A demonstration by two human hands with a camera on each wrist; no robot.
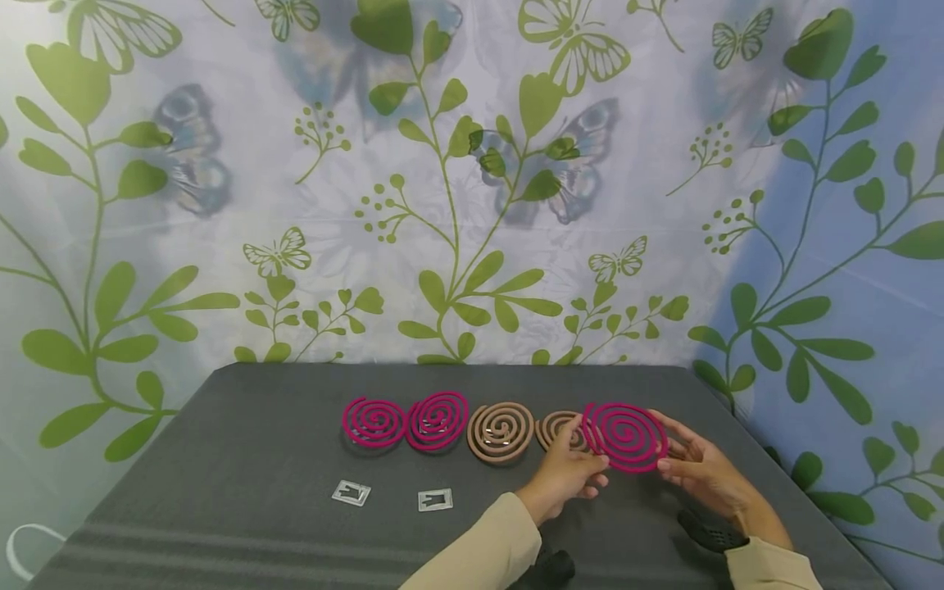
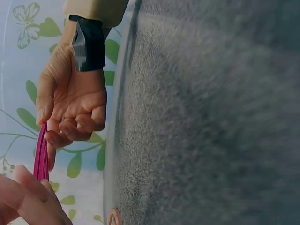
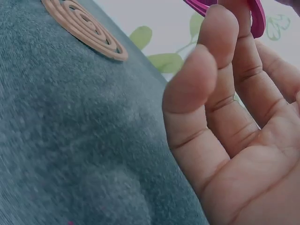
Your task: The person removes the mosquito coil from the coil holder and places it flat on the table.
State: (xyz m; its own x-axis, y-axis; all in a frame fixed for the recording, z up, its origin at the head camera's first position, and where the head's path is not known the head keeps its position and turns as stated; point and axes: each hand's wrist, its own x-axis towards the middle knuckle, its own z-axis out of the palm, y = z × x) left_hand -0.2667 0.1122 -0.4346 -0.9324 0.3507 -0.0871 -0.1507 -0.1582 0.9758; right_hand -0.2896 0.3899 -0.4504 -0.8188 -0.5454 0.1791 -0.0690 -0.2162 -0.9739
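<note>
A magenta mosquito coil (image 1: 625,433) is raised between both hands on the right side of the head view, its flat spiral facing the camera. My left hand (image 1: 566,477) pinches its left edge between thumb and fingers. At the opposite edge, my right hand (image 1: 704,471) grips it with thumb and fingertips. Edge-on in the left wrist view, the coil looks like a thin magenta strip (image 2: 41,152). Behind the left fingers, a brown coil (image 1: 553,426) is partly covered.
Left of the hands, a larger brown coil (image 1: 500,433) and two magenta coils, one (image 1: 437,419) beside the other (image 1: 376,419), stand in a row. Two small metal coil stands (image 1: 435,500) lie nearer the front of the dark grey table (image 1: 258,492). A patterned curtain (image 1: 457,205) hangs behind.
</note>
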